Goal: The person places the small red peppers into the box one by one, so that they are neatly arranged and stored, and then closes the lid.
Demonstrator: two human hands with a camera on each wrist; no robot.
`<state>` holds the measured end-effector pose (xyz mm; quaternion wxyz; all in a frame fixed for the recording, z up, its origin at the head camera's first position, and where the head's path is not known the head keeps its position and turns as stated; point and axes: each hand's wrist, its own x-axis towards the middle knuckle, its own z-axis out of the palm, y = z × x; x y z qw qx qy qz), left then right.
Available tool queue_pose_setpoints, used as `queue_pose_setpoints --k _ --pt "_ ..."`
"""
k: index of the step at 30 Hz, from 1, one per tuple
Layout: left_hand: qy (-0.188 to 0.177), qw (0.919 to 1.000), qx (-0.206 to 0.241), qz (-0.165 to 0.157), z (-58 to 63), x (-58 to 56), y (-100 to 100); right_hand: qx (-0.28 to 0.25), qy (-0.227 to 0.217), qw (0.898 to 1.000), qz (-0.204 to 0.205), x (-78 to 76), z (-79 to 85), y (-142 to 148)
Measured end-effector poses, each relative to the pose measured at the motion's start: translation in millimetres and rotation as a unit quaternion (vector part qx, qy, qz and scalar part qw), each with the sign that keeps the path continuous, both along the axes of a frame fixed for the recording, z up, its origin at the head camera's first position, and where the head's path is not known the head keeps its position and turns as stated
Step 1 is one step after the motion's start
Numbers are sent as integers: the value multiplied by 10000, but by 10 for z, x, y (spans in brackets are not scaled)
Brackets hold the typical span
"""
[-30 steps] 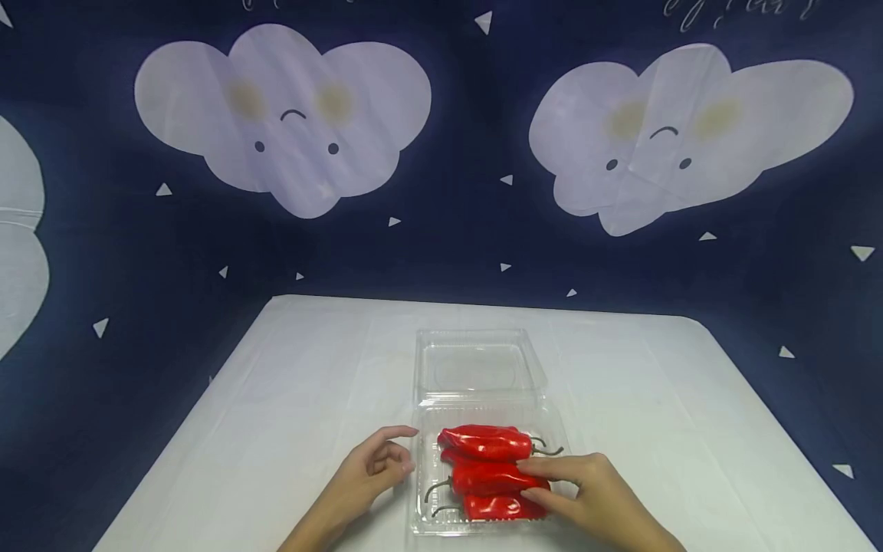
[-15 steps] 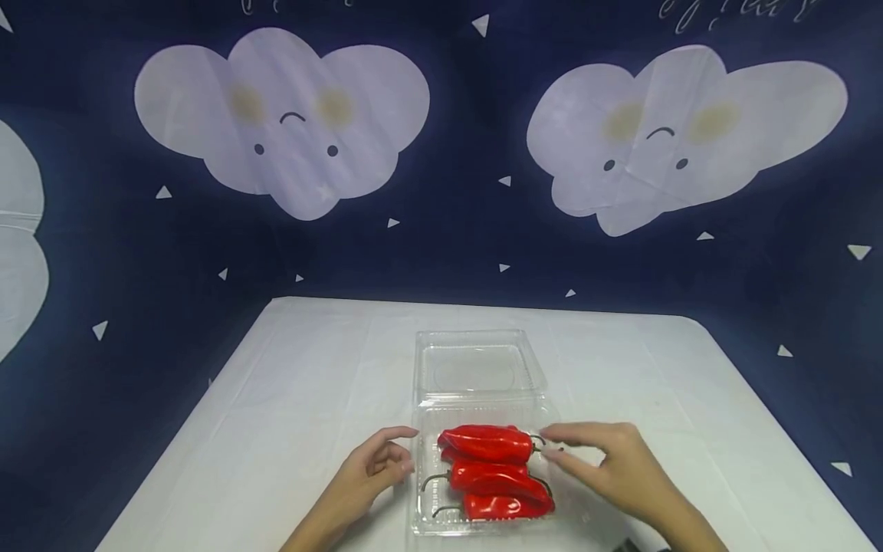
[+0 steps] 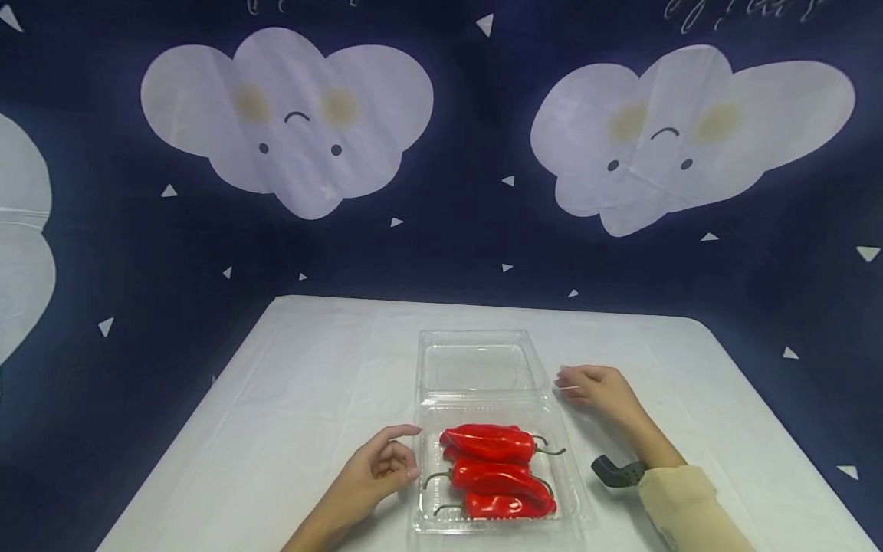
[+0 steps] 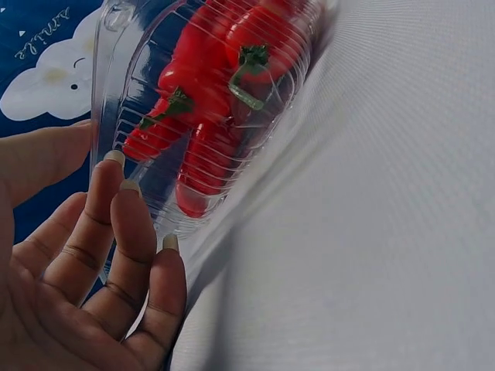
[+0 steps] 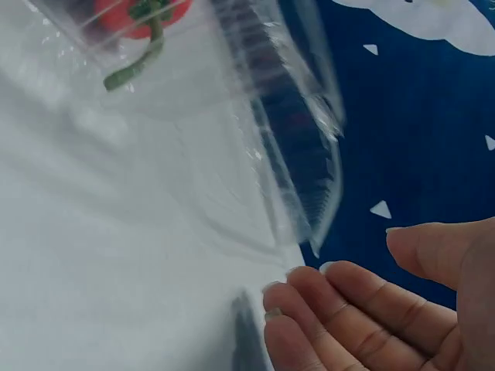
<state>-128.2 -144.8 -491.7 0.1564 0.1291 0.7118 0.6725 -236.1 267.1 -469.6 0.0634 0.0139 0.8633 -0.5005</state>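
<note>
A clear plastic clamshell box (image 3: 571,491) lies with its lid (image 3: 476,364) folded back away from me. Several glossy red peppers (image 3: 486,443) with green stems lie side by side in its base, some stems pointing left and others right. My left hand (image 3: 378,469) is at the base's left side, fingers loosely bent and fingertips right at the rim, as the left wrist view also shows. Beside the lid's right edge hovers my right hand (image 3: 599,392), holding nothing. In the right wrist view its relaxed fingers (image 5: 348,290) are a short gap from the clear lid corner (image 5: 313,224).
The box stands on a white-covered table (image 3: 331,368). Behind the table hangs a dark blue cloth (image 3: 455,253) printed with clouds and small triangles. A black strap-like piece (image 3: 617,471) is on the right wrist, by a pale yellow sleeve (image 3: 683,498).
My right hand has left the peppers and moved away and to the right, to beside the lid. The peppers at the near end shifted slightly. The left hand stays at the box's left rim.
</note>
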Motion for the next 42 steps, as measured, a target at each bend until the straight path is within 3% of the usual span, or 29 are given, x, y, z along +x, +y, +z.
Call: queue_pose_setpoints --k 4,13,19,25,30,35,42 --pt "-72 9999 -37 62 -5 -1 20 -193 -171 9997 23 -26 -63 -125" --pt "-29 10000 3 11 -19 21 31 -317 -92 9993 -153 29 -130 -207" --pt "181 9998 60 3 0 11 29 -488 504 9972 -242 98 -53 -201" --pt "163 9998 44 51 10 -2 37 -461 1162 9915 -362 208 -15 -186" --pt "199 9997 146 36 -11 -11 25 -874 1609 9824 -366 262 -54 -155" --pt "73 9996 272 60 -28 -13 25 -1172 1884 9745 -335 357 -19 -150" --pt "-14 9992 385 40 -26 -10 19 -1281 1995 9715 -40 528 18 -114"
